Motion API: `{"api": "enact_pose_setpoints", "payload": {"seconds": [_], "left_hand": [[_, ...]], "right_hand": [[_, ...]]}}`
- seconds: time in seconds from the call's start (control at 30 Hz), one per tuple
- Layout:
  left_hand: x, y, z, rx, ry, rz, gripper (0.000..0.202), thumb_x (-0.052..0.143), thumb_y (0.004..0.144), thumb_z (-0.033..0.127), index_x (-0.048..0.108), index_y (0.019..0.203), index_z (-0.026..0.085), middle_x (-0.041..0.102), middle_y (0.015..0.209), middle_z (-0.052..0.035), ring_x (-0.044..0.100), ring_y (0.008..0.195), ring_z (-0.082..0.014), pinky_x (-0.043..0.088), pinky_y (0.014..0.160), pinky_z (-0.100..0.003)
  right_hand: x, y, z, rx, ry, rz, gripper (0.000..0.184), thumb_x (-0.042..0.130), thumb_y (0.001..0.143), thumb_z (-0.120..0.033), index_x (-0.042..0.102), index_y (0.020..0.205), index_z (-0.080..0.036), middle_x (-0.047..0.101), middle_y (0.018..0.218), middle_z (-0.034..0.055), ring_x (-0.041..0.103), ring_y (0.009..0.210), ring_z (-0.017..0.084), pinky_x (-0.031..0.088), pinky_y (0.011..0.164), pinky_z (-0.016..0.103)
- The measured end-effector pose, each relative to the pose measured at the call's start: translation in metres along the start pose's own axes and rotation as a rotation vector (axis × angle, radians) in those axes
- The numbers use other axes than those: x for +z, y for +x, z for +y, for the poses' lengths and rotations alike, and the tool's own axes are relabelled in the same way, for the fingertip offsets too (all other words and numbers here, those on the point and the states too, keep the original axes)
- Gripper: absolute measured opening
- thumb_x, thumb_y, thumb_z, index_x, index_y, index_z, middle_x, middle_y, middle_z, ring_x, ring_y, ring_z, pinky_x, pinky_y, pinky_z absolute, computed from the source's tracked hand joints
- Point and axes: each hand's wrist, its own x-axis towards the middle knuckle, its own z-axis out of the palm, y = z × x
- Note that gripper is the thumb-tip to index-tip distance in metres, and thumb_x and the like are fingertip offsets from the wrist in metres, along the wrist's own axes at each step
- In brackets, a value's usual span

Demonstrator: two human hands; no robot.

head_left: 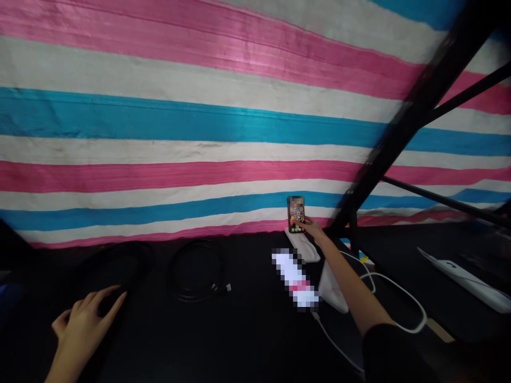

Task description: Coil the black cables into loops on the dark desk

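My right hand (312,229) reaches far forward and grips the lower right side of a smartphone (296,210). That phone is held up with its lit screen of app icons towards me, and a finger crosses the screen's lower part. Nearer to me, a second phone (294,279) lies with a bright, blurred-out screen, and a white charging cable (335,343) runs from its lower end. At the left, my left hand (85,322) hovers low over the dark surface, fingers curved and thumb apart from them. Just beyond it lies a coil of black cable (138,255).
Another coiled black cable (171,284) with a light plug (228,288) lies mid-surface. Flat white objects (305,247) and a looped white cable (419,306) surround my right arm. A white curved panel (463,274) sits at right. Black frame bars (399,138) slant before a striped tarp (179,117).
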Motion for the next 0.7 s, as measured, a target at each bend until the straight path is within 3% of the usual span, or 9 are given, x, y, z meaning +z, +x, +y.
{"api": "enact_pose_setpoints", "payload": {"seconds": [0.17,0.27,0.33,0.4,0.43,0.5,0.6,0.7], "left_hand": [[0.006,0.001,0.002,-0.058,0.019,0.014,0.046,0.040,0.077,0.050,0.061,0.107,0.022,0.062,0.111,-0.0098,0.052,0.105,-0.0302,0.031,0.091,-0.047],[0.012,0.001,0.002,-0.048,0.065,0.038,0.049,0.040,0.077,0.048,0.060,0.108,0.018,0.059,0.111,-0.0121,0.051,0.105,-0.0307,0.030,0.093,-0.048],[0.013,0.000,0.005,-0.003,0.084,0.041,0.048,0.040,0.077,0.047,0.061,0.106,0.015,0.060,0.108,-0.0128,0.052,0.103,-0.0306,0.030,0.092,-0.048],[0.013,-0.002,0.012,0.045,0.089,0.029,0.045,0.041,0.077,0.046,0.061,0.102,0.014,0.061,0.103,-0.0127,0.053,0.100,-0.0308,0.034,0.087,-0.046],[0.012,-0.004,0.016,0.068,0.084,0.016,0.044,0.041,0.077,0.046,0.061,0.100,0.014,0.062,0.100,-0.0122,0.054,0.098,-0.0309,0.036,0.084,-0.044],[0.010,-0.007,0.024,0.113,0.038,-0.016,0.040,0.041,0.079,0.047,0.061,0.095,0.015,0.063,0.095,-0.0109,0.055,0.096,-0.0292,0.039,0.080,-0.040],[0.008,-0.009,0.034,0.138,0.008,-0.057,0.037,0.042,0.082,0.051,0.061,0.088,0.020,0.063,0.090,-0.0056,0.057,0.091,-0.0234,0.041,0.078,-0.033],[0.005,-0.006,0.035,0.113,0.013,-0.063,0.033,0.043,0.083,0.049,0.060,0.087,0.021,0.064,0.091,-0.0044,0.058,0.091,-0.0221,0.042,0.077,-0.031]], "right_hand": [[0.003,-0.007,-0.009,-0.040,0.006,0.046,0.051,0.080,0.054,-0.025,0.061,0.099,-0.012,0.068,0.088,0.0100,0.066,0.081,0.022,0.053,0.072,0.031],[0.002,-0.019,-0.021,-0.105,0.006,0.180,0.064,0.077,0.058,-0.034,0.054,0.114,-0.012,0.063,0.102,0.0117,0.062,0.094,0.024,0.052,0.078,0.034],[0.008,-0.040,-0.031,-0.190,0.019,0.272,0.067,0.072,0.064,-0.040,0.048,0.122,-0.015,0.055,0.117,0.0124,0.055,0.108,0.023,0.047,0.088,0.034],[0.023,-0.078,-0.040,-0.317,0.038,0.266,0.059,0.067,0.069,-0.042,0.049,0.120,-0.019,0.053,0.121,0.0092,0.052,0.112,0.020,0.042,0.095,0.034],[0.033,-0.104,-0.044,-0.442,0.039,0.193,0.050,0.066,0.071,-0.042,0.053,0.113,-0.018,0.056,0.116,0.0094,0.054,0.107,0.021,0.042,0.094,0.036],[0.056,-0.163,-0.049,-0.588,-0.012,-0.126,0.033,0.063,0.076,-0.038,0.057,0.103,-0.019,0.060,0.106,0.0080,0.057,0.100,0.021,0.044,0.090,0.040],[0.089,-0.245,-0.050,-0.686,-0.111,-0.596,0.015,0.057,0.082,-0.025,0.060,0.096,-0.021,0.061,0.098,0.0052,0.057,0.096,0.019,0.044,0.086,0.036],[0.119,-0.292,-0.040,-0.713,-0.083,-0.917,0.013,0.056,0.081,-0.015,0.063,0.091,-0.020,0.062,0.094,0.0032,0.059,0.090,0.015,0.044,0.084,0.031]]}}
